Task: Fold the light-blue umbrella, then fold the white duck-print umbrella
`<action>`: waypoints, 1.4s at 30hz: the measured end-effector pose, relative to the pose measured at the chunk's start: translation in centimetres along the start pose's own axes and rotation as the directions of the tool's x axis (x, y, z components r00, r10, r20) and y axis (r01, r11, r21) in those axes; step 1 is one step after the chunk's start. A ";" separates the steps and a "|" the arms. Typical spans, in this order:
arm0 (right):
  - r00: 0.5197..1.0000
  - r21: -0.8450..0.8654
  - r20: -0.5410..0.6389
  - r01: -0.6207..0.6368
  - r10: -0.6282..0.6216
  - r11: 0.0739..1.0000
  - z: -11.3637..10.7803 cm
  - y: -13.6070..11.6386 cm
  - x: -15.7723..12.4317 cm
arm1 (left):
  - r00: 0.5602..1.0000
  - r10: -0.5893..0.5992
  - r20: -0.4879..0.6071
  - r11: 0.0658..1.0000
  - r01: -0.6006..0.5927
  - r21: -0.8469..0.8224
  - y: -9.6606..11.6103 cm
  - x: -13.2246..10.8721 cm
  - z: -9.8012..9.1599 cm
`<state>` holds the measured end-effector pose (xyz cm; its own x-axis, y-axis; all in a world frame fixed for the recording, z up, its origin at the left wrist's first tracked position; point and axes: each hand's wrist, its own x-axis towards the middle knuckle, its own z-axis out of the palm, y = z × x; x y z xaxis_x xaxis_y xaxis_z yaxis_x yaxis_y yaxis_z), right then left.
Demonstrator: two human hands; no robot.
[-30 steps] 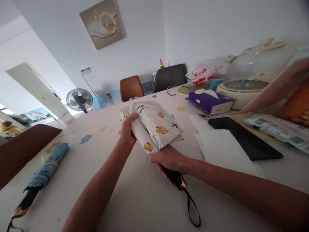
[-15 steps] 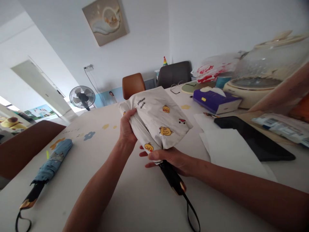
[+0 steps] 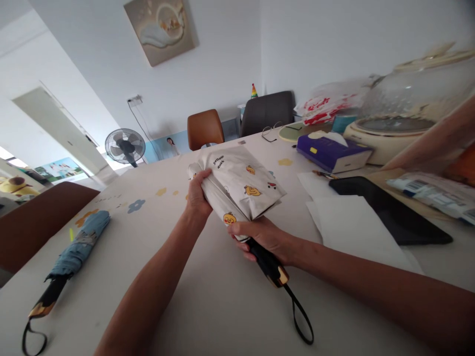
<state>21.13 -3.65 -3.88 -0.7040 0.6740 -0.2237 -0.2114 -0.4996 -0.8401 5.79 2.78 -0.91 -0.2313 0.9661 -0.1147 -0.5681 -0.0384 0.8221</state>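
Note:
A white folding umbrella (image 3: 241, 183) printed with yellow ducks is held above the table, its cloth partly gathered and a loose flap spread to the right. My left hand (image 3: 199, 195) is closed around the far end of the folded cloth, thumb on top. Near the black handle, my right hand (image 3: 265, 237) grips the lower end of the umbrella, with its fingers curled underneath. The handle's gold tip and black wrist strap hang toward me. On the left of the table lies a blue folded umbrella (image 3: 79, 247), also with a black and gold handle.
To the right are white paper sheets (image 3: 359, 232), a black tablet-like slab (image 3: 389, 212), a purple tissue box (image 3: 330, 151) and a glass-topped pot (image 3: 393, 118). Another person's arm (image 3: 434, 133) reaches in at the right edge. Chairs (image 3: 205, 127) stand beyond the table.
The cloth flap has dropped and drawn in slightly. My right hand's fingers, apart before, have wrapped round the umbrella near its handle. The strap has swung to the right.

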 end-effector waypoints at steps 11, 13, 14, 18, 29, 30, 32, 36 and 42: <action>0.965 0.128 -0.053 -0.249 0.257 0.960 0.7 2.1 0.5 | 0.920 0.295 -0.258 0.903 -0.180 0.391 -0.8 4.2 -5.7; 0.960 0.142 -0.027 -0.271 0.278 0.952 0.5 2.3 0.6 | 0.912 0.381 -0.153 0.816 -0.254 0.519 -0.4 3.8 -5.7; 0.961 0.142 -0.019 -0.271 0.276 0.952 0.4 2.4 0.6 | 0.915 0.401 -0.055 0.749 -0.293 0.594 -0.3 3.5 -5.3; 0.955 0.118 -0.026 -0.291 0.296 0.950 0.3 2.2 0.5 | 0.898 0.274 0.345 0.509 -0.440 0.740 -0.9 1.8 -1.9; 0.932 0.161 -0.042 -0.349 0.359 0.923 0.4 1.3 0.0 | 0.713 -0.255 0.653 0.442 -0.515 0.735 -4.0 1.3 6.6; 0.926 0.157 -0.043 -0.365 0.376 0.918 0.4 1.2 -0.1 | 0.683 -0.240 0.690 0.385 -0.585 0.714 -4.2 1.4 6.7; 0.918 0.158 -0.040 -0.383 0.394 0.910 0.5 1.1 -0.1 | 0.632 -0.195 0.750 0.269 -0.701 0.660 -4.3 1.2 6.9; 0.939 0.168 -0.029 -0.334 0.344 0.927 0.3 1.3 0.0 | 0.617 -0.049 0.785 0.172 -0.769 0.615 -3.2 0.4 7.1; 0.957 0.167 -0.025 -0.283 0.291 0.945 0.1 1.9 0.2 | 0.721 0.246 0.647 0.334 -0.690 0.642 0.9 -3.1 5.8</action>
<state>20.49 -4.48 -5.48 -0.7178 0.5132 -0.4705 -0.1138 -0.7532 -0.6479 10.61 1.21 3.39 0.2047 0.8528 0.4805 0.4774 -0.5155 0.7116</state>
